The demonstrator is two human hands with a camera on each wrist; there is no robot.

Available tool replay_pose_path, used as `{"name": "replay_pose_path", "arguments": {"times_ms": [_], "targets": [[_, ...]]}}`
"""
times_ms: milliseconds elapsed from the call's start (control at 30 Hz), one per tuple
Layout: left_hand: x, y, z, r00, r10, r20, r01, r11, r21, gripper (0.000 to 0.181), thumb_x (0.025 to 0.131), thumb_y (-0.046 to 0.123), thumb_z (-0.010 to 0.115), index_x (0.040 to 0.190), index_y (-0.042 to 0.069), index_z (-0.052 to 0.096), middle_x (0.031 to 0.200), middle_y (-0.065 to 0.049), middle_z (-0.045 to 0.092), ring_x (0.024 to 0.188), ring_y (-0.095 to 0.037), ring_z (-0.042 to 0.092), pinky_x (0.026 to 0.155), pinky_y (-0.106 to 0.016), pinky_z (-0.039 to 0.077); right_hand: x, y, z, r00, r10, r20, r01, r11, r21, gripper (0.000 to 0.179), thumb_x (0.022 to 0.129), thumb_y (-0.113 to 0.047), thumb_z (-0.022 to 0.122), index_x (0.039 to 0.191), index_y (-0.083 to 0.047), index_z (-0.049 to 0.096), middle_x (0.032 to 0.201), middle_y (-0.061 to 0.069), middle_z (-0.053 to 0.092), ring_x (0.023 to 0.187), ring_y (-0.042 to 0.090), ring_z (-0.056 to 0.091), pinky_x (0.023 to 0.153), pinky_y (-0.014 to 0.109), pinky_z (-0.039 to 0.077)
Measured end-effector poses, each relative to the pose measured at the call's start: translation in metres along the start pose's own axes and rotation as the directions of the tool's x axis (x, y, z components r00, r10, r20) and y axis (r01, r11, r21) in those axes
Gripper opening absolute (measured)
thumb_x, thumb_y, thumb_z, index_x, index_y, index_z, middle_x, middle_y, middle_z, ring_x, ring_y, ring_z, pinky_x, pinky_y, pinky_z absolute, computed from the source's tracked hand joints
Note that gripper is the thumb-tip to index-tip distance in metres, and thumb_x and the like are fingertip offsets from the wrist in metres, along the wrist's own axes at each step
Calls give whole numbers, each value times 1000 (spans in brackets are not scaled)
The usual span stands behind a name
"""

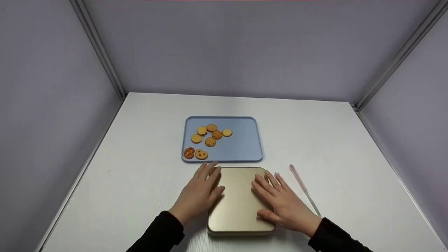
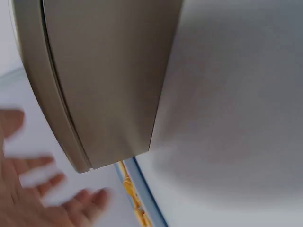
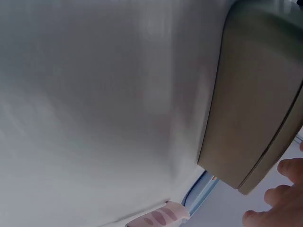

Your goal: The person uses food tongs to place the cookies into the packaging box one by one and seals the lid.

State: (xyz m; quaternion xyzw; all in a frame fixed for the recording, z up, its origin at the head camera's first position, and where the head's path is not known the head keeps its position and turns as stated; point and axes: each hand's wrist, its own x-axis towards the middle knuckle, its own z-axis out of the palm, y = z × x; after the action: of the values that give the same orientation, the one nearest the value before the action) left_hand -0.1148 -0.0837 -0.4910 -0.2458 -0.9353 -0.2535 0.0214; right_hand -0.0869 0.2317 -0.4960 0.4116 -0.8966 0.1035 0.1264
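A gold-coloured rectangular tin [image 1: 241, 203] with its lid on lies flat on the table; in the left wrist view its side [image 2: 113, 80] shows a seam below the lid. My left hand [image 1: 199, 194] is at the tin's left edge, fingers extended and spread. On the opposite side, my right hand [image 1: 281, 203] reaches over the right edge with straight fingers. Neither hand grips anything; whether the fingertips touch the lid is hard to tell. Beyond the tin, a blue tray [image 1: 241, 148] bears several cookies [image 1: 210, 141], including a pretzel-shaped one [image 1: 189, 153] in its near left corner.
To the right of the tin lies a slender utensil [image 1: 297, 178] with a pink end and a thin pale shaft, partly behind my right wrist. The white table [image 1: 140, 147] is bordered by grey panels at the back and on both sides.
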Motion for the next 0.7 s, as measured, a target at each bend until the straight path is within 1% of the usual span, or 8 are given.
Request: {"name": "replay_pose_path", "arguments": {"times_ms": [33,100,133,200,367,500,633,700], "targets": [[-4,1,0,998,52,41,-54,998,43,66,107,47,48,158,5,39,166,-14,31,151,-42,28,120,-52,35,1,1,1,1000,7,6,-7,1000,2,73,104,-55,48,160,-8,37,164,16,35,148,45,33,128,49,10],[-10,2,1,983,132,129,-146,984,102,72,107,55,39,161,8,33,170,-9,21,156,-38,13,126,-50,22,3,3,3,1000,19,21,-19,1000,-5,75,102,-54,53,160,-9,36,164,15,34,149,42,32,126,52,15],[-13,2,3,974,155,165,-176,977,121,74,107,59,36,162,9,30,171,-7,18,157,-35,10,127,-49,18,4,3,4,999,21,28,-21,1000,-13,76,101,-55,55,160,-10,37,165,14,34,150,42,31,126,52,15],[-17,2,6,962,176,208,-208,967,146,77,106,63,31,163,11,26,171,-5,15,158,-30,7,128,-50,15,4,3,6,999,19,42,-17,999,-34,77,100,-56,56,160,-11,38,165,14,33,150,40,31,128,49,8],[-19,0,12,958,201,203,-240,952,189,78,105,64,31,164,13,24,172,-4,16,158,-27,11,128,-53,16,4,4,9,998,11,54,-8,998,-62,77,100,-58,55,159,-12,39,165,15,32,150,40,32,127,37,-13],[-18,-2,14,955,231,187,-271,937,222,77,107,62,30,164,11,24,171,-7,17,158,-27,13,128,-49,17,4,4,10,999,14,46,-11,998,-57,75,101,-57,54,159,-12,40,164,16,33,149,41,34,127,36,-14],[-17,-4,16,948,282,145,-312,915,256,75,108,59,31,162,8,28,170,-11,22,157,-29,18,127,-45,21,4,5,12,1000,10,12,-10,999,-40,72,102,-58,51,157,-12,43,163,17,36,147,42,37,127,36,-13],[-17,-5,17,945,298,131,-323,908,266,75,108,58,32,162,7,29,169,-12,24,156,-30,20,127,-45,22,5,5,14,1000,10,-1,-10,1000,-20,71,103,-58,48,157,-12,44,162,18,37,146,42,38,127,36,-13]]}}
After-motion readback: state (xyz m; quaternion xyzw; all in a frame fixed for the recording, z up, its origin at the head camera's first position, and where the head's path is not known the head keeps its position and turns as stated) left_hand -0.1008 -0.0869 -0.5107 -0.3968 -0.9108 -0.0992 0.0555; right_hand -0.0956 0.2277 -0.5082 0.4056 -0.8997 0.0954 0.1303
